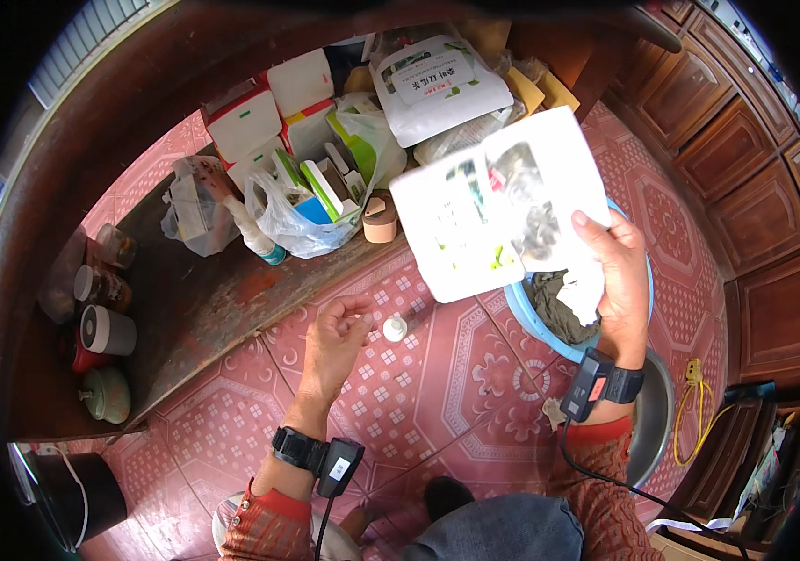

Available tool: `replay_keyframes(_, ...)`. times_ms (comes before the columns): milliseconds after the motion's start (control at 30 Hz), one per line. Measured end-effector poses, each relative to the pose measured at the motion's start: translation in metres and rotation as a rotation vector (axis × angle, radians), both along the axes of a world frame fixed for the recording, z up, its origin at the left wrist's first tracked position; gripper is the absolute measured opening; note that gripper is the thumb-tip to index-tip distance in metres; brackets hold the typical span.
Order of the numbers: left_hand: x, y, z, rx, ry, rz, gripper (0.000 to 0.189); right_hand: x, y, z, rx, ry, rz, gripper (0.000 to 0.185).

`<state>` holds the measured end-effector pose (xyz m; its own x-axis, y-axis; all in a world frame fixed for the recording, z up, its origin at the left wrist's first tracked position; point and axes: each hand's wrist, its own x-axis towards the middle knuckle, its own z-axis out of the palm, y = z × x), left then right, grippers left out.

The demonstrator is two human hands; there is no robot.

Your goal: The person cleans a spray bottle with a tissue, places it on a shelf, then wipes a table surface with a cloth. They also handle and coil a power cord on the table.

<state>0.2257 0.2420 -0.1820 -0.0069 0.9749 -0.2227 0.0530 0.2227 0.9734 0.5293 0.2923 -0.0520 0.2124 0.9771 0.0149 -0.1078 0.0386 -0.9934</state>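
Note:
My right hand (621, 259) grips a white packaging pouch (463, 242) by its right edge, thumb on top. The pouch has a clear window, green leaf prints and some writing, partly washed out by glare. Below it, against the palm, shows a crumpled white tissue or cloth (582, 294). Under that hand is a light blue basin (524, 315) with a dark grey wet-looking cloth (554, 308) inside. My left hand (336, 333) is empty, its fingers loosely bent. Just right of its fingertips, on the tiled floor, stands a small white bottle or cap (395, 328).
A low wooden shelf (231, 315) holds a plastic bag of boxes (315, 231), a spray bottle (259, 242), a peach container (380, 219), another white pouch (442, 91) and jars (109, 329). A metal basin (656, 421), a black bucket (84, 491) and wooden cabinets (729, 140) surround the floor.

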Motion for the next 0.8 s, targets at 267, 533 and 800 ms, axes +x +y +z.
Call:
replay_keyframes(267, 0.005, -0.004, 0.040, 0.002, -0.137, -0.131, 0.033, -0.040, 0.020, 0.007, 0.236, 0.379, 0.077, 0.020)
replay_keyframes(533, -0.016, -0.033, 0.053, -0.095, -0.153, -0.177, 0.032, -0.099, 0.171, 0.019, 0.334, 0.756, 0.157, 0.019)
replay_keyframes(800, -0.007, 0.006, 0.091, 0.056, -0.536, -0.130, 0.057, -0.107, 0.080, 0.019, 0.282, 0.726, 0.167, 0.017)
